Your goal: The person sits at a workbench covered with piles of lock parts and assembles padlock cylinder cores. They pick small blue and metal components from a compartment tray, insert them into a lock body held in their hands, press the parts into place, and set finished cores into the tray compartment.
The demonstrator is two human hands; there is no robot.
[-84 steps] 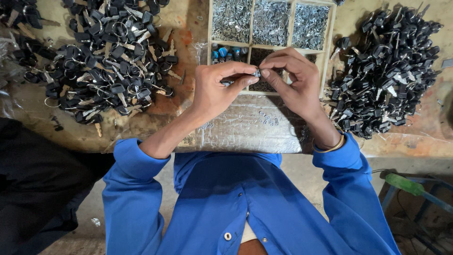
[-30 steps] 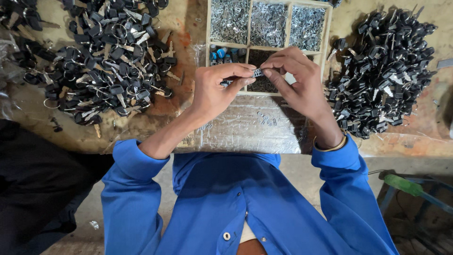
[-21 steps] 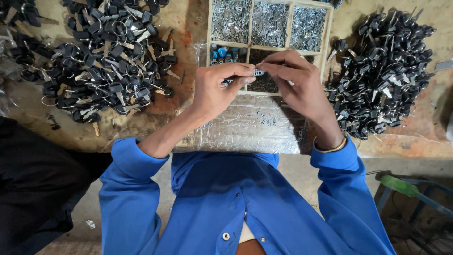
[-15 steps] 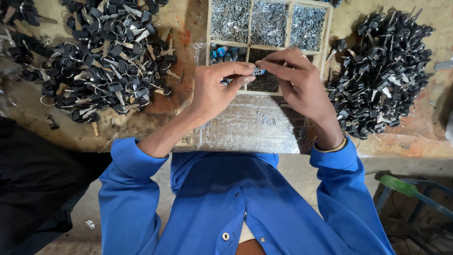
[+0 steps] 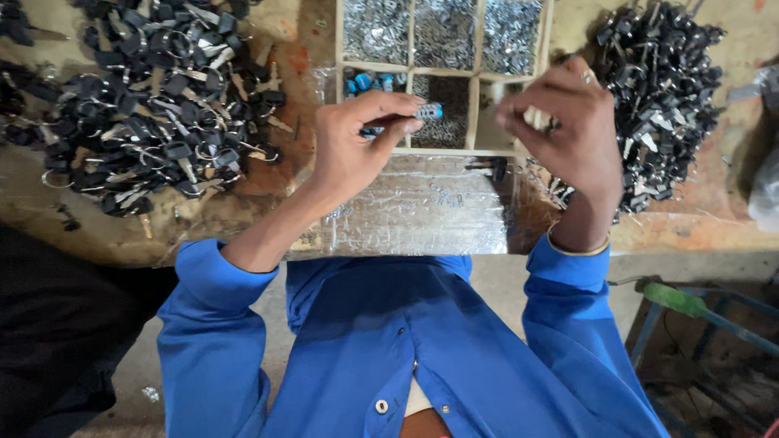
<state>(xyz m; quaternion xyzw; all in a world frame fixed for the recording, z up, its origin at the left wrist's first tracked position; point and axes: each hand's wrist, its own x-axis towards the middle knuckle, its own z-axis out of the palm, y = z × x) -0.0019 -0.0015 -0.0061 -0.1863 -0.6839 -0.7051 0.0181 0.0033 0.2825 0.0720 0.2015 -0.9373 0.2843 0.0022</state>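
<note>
Head camera view, looking down at a person in a blue shirt working at a worn surface (image 5: 243,215). Near the centre of the frame, the left hand (image 5: 357,142) pinches a small silver-and-blue cylinder (image 5: 428,111) between thumb and fingers, holding it above a wooden compartment tray (image 5: 473,113). The right hand (image 5: 568,134), to the right of centre, is apart from the cylinder; its fingers are loosely curled with their tips bunched, and whether they hold some tiny part cannot be told.

Judging by how things lie, much work remains: the tray's upper compartments are full of small silver parts, and more blue-tipped cylinders (image 5: 369,81) wait in a lower compartment. A large pile of black-headed keys (image 5: 154,105) fills the upper left, and a second dark pile (image 5: 661,97) fills the upper right.

Open room is a shiny foil-covered strip (image 5: 414,211) between the tray and the surface's near edge. The piles crowd both sides.
</note>
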